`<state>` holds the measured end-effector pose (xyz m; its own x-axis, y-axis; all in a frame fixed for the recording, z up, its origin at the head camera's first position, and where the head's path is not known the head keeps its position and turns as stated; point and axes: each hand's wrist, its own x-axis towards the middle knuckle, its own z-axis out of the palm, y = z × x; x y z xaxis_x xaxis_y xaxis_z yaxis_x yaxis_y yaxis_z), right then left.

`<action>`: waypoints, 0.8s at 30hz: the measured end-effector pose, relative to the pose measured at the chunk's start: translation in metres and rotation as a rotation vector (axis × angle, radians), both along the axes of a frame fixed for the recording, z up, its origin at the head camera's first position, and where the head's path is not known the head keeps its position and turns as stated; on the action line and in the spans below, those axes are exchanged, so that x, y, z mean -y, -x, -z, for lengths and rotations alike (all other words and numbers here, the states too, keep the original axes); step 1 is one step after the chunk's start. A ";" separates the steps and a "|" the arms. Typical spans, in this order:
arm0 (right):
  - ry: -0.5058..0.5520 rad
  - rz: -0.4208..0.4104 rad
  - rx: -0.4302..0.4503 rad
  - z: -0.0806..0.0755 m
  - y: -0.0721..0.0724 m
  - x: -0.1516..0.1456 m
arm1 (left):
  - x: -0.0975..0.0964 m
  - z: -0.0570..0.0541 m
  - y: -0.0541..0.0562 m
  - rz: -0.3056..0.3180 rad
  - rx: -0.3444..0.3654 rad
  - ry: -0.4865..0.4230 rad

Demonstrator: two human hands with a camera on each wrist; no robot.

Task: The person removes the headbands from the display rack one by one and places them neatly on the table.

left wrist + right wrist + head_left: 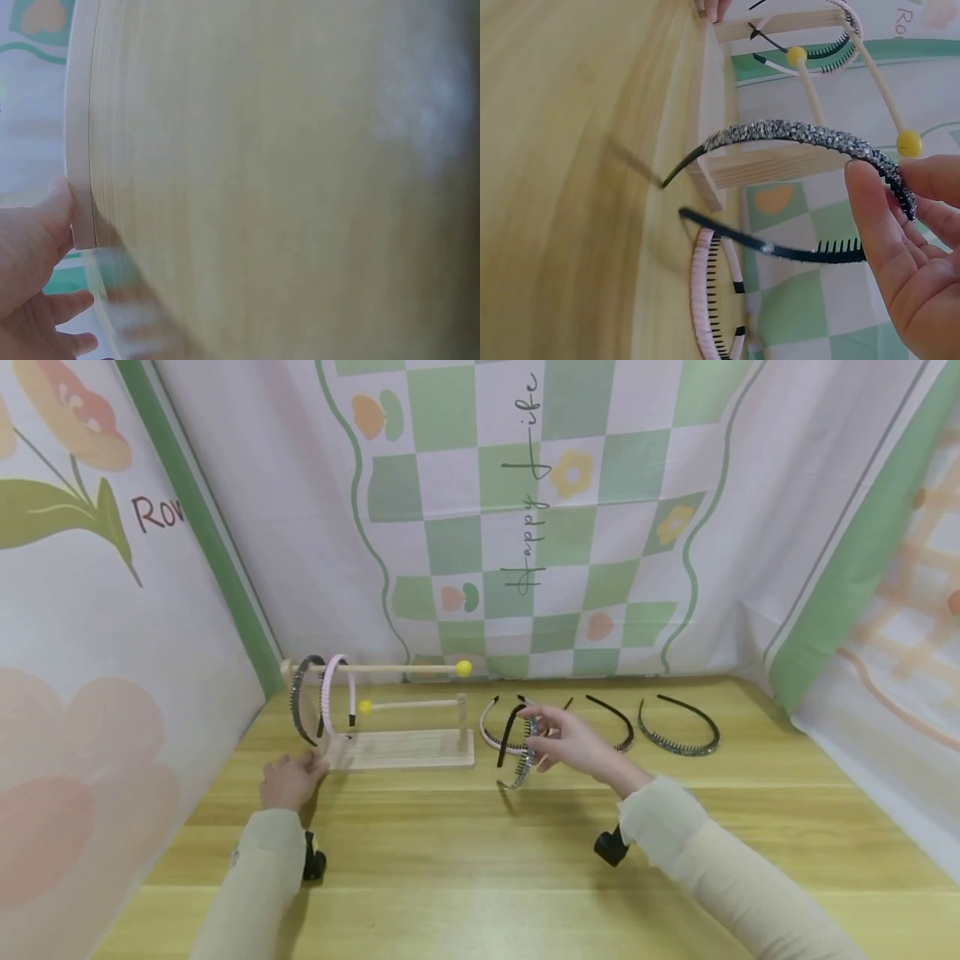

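While pinched, sparkly headband point(802, 135) arches above right hand point(911, 247).

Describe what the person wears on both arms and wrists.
Both arms wear long, cream sleeves that end at the wrist; the left hand and right hand are bare. A small black camera mount sits under each wrist: left mount, right mount. No markings or cables show.

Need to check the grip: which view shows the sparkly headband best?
Right wrist: the sparkly headband fills the frame, pinched by the right hand. The head view shows it small; the left wrist view misses it.
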<state>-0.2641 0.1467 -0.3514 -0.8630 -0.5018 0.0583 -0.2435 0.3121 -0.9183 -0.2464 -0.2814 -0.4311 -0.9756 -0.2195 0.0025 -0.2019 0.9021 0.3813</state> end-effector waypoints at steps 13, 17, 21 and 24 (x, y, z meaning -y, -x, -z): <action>-0.087 -0.012 -0.026 0.011 -0.005 -0.017 | 0.000 0.000 -0.001 -0.001 0.003 -0.011; -0.125 -0.017 -0.034 0.013 -0.008 -0.021 | 0.000 0.001 -0.001 0.001 0.004 -0.018; -0.161 -0.032 -0.025 0.014 -0.010 -0.025 | 0.001 0.000 0.000 0.002 0.014 -0.022; -0.193 -0.037 -0.021 0.016 -0.011 -0.028 | 0.002 0.001 0.002 -0.005 0.015 -0.028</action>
